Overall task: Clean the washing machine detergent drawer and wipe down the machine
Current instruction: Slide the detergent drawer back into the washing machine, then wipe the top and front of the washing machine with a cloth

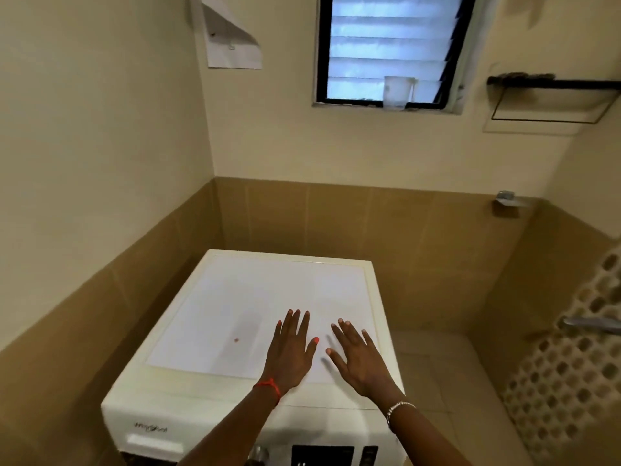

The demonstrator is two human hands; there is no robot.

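A white front-loading washing machine (pixel 235 304) stands in a tiled corner, seen from above. Its flat top carries a small red speck (pixel 236 340). My left hand (pixel 289 351), with a red thread at the wrist, is spread flat over the top near the front, fingers straight. My right hand (pixel 358 359), with a silver bracelet, is spread the same way just beside it. Neither hand holds anything. The detergent drawer front (pixel 154 443) shows at the machine's lower left, closed. The dark control panel (pixel 332 455) sits at the bottom edge.
Walls close in on the machine's left and back. A window (pixel 386 48) above holds a plastic cup (pixel 398 92) on its sill. A dark shelf (pixel 551 84) and a tap (pixel 507 198) are on the right wall. A perforated white item (pixel 571 358) hangs at far right, with tiled floor (pixel 437 381) below.
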